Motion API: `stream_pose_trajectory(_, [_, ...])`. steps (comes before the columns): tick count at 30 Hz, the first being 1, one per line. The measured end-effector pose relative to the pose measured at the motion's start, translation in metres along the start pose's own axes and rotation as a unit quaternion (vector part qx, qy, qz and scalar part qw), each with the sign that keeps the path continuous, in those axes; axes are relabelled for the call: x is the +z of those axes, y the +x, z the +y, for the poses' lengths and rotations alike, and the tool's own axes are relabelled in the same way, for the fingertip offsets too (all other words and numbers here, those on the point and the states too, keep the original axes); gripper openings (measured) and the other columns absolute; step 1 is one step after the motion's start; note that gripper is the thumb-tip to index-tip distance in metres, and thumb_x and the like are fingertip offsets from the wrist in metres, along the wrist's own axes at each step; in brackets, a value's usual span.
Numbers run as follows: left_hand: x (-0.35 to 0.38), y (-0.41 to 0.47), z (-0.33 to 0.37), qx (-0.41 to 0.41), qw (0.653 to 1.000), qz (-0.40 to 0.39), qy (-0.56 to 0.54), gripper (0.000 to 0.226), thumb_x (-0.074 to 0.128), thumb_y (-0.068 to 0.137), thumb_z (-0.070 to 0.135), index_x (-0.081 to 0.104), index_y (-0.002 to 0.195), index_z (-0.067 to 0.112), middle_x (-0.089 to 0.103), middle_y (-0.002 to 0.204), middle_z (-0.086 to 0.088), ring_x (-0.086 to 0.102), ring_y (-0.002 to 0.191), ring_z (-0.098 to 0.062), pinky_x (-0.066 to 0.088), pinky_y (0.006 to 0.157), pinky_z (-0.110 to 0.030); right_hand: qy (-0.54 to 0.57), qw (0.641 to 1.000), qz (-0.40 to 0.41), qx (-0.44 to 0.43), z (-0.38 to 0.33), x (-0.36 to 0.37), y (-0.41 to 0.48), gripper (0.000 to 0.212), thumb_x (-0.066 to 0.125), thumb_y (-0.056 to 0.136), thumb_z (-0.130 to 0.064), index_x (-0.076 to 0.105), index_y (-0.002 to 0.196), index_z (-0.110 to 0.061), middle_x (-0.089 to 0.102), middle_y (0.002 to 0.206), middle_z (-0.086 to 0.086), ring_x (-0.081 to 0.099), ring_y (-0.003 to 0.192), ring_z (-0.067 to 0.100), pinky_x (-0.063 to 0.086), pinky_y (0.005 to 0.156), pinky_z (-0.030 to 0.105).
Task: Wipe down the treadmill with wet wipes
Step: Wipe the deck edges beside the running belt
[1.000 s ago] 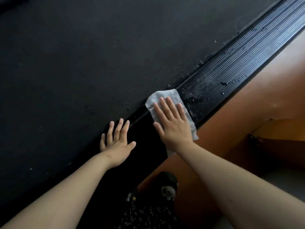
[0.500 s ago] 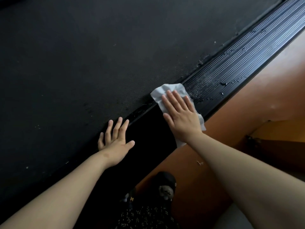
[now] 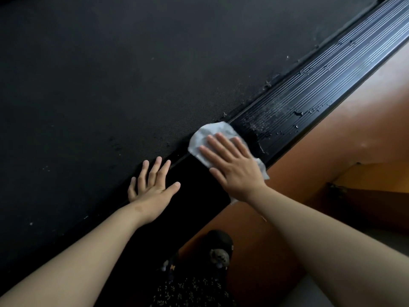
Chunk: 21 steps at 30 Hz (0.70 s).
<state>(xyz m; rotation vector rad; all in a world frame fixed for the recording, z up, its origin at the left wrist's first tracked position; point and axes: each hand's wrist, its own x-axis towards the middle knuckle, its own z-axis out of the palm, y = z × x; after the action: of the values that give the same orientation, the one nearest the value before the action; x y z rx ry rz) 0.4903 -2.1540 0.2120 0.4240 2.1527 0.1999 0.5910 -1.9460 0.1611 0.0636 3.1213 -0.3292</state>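
The treadmill's black running belt (image 3: 110, 74) fills the upper left. Its ribbed black side rail (image 3: 321, 80) runs diagonally from the lower left to the upper right, with water droplets and dust specks on it. A white wet wipe (image 3: 208, 135) lies flat on the rail. My right hand (image 3: 232, 167) presses it down with straight, spread fingers. My left hand (image 3: 152, 185) rests flat with fingers straight across the belt's edge and the smooth dark part of the rail, just left of the wipe.
An orange-brown floor (image 3: 332, 140) lies to the right of the rail. A dark slipper or foot (image 3: 219, 249) and patterned dark clothing (image 3: 194, 289) show at the bottom centre. A dark object (image 3: 365, 209) sits on the floor at the right.
My right hand has slid the wipe along the rail toward the upper right. My left hand has stayed in place on the belt's edge.
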Motion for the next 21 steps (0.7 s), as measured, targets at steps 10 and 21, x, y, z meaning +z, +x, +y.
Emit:
stream_pose_trajectory(10, [0.001, -0.001, -0.001, 0.0, 1.0, 0.002, -0.005, 0.066, 0.035, 0.099, 0.049, -0.007, 0.151, 0.043, -0.026, 0.155, 0.024, -0.034, 0.14, -0.004, -0.014, 0.117, -0.04, 0.044, 0.99, -0.009, 0.135, -0.045, -0.001, -0.019, 0.058, 0.021, 0.102, -0.053, 0.028, 0.153, -0.025, 0.023, 0.161, 0.001, 0.014, 0.15, 0.021, 0.009, 0.121, 0.047])
stream_pose_trajectory(21, [0.004, -0.001, -0.002, 0.0, 1.0, 0.014, -0.016, 0.069, 0.039, 0.098, 0.051, -0.004, 0.151, 0.044, -0.023, 0.156, 0.026, -0.034, 0.139, -0.002, -0.015, 0.116, -0.038, -0.011, 0.972, -0.136, -0.189, 0.039, -0.026, -0.019, 0.086, 0.042, 0.087, -0.075, 0.018, 0.156, -0.029, 0.009, 0.164, -0.003, 0.002, 0.152, 0.019, 0.002, 0.123, 0.044])
